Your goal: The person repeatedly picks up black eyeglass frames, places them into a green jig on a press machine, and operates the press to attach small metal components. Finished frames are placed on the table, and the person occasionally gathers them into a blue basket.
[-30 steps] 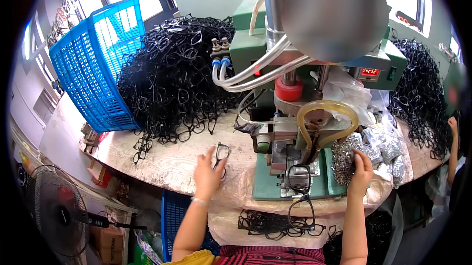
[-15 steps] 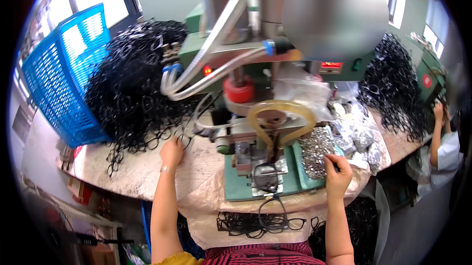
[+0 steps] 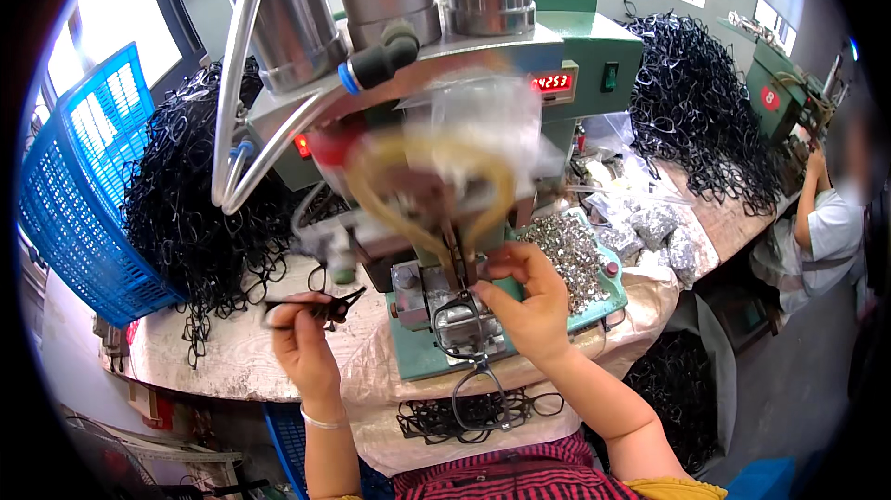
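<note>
My left hand (image 3: 304,347), raised over the left of the table, grips a black eyeglass frame (image 3: 334,307). My right hand (image 3: 531,301) is at the press's working point, thumb and finger pinched close to its narrow jaws (image 3: 455,259). What sits between those fingertips is too small to make out. Another dark eyeglass frame (image 3: 479,398) hangs at the metal fixture (image 3: 455,319), its upper part at the jaws and its lower part over the green base's front edge. Right of my right hand lies a green tray (image 3: 608,291) of small metal parts (image 3: 568,254).
Black frames heap (image 3: 186,175) at the left beside a blue basket (image 3: 83,194). Another heap (image 3: 696,101) lies at the back right. Bags of metal pieces (image 3: 654,226) lie beyond the tray. Several frames (image 3: 427,416) rest near my lap. A person (image 3: 826,231) works far right.
My right hand has moved left from the metal parts to the press jaws. The left hand has come away from the heap with a black eyeglass frame. The view has shifted.
</note>
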The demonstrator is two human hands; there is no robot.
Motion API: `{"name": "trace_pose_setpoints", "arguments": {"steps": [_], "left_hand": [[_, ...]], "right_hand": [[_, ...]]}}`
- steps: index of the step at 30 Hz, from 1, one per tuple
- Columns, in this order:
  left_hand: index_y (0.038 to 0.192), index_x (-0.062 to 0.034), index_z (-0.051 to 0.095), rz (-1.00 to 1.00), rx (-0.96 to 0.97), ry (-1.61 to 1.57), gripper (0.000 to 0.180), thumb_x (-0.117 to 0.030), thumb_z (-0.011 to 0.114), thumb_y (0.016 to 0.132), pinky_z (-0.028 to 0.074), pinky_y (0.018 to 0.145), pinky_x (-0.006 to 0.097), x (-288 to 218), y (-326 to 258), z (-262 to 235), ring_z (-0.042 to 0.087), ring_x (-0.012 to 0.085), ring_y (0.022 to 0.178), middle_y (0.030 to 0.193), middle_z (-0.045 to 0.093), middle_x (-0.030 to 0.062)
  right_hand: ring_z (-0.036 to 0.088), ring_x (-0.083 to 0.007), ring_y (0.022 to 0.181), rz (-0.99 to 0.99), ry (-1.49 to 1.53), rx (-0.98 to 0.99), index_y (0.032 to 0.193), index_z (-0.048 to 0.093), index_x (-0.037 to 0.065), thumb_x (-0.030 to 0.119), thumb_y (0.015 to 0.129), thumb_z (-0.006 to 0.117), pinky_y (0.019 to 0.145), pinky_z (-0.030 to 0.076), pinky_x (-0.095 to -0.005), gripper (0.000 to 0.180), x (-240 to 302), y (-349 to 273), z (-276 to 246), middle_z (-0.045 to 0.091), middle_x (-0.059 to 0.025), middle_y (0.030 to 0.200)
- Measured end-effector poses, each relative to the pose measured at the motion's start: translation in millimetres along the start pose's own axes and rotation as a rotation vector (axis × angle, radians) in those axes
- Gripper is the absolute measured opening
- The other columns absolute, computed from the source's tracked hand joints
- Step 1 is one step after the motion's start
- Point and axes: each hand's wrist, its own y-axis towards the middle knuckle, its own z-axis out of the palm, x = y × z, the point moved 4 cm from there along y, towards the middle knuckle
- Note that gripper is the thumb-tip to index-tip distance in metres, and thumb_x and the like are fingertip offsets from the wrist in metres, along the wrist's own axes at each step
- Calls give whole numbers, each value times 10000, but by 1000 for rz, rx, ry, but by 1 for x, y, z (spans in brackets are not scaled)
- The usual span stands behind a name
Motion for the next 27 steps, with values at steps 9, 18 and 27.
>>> {"name": "trace_pose_setpoints", "arguments": {"steps": [9, 18, 27], "left_hand": [[993, 6, 514, 306, 271, 190, 249, -236, 567, 1015, 500, 856, 362, -61, 30, 73, 595, 225, 925, 1002, 590, 165], [847, -89, 706, 543, 621, 473, 37, -123, 693, 853, 525, 798, 387, -61, -10, 88, 599, 202, 741, 962, 750, 57], [965, -135, 765, 584, 844, 489, 307, -138, 725, 661, 510, 851, 414, -32, -32, 108, 537, 207, 748, 1038, 727, 15]], "right_hand": [[626, -94, 951, 224, 430, -16, 1260, 509, -41, -7, 840, 709, 887, 465, -241, 466, 4, -9, 16, 668, -86, 1114], [634, -250, 1164, 48, -82, 182, 1252, 599, 16, 47, 877, 633, 995, 471, -350, 378, 16, -11, -24, 653, -131, 1247], [545, -399, 1211, -243, -893, -135, 831, 728, 73, 117, 713, 781, 1018, 432, -467, 136, -58, -4, -105, 621, -214, 1189]]}}
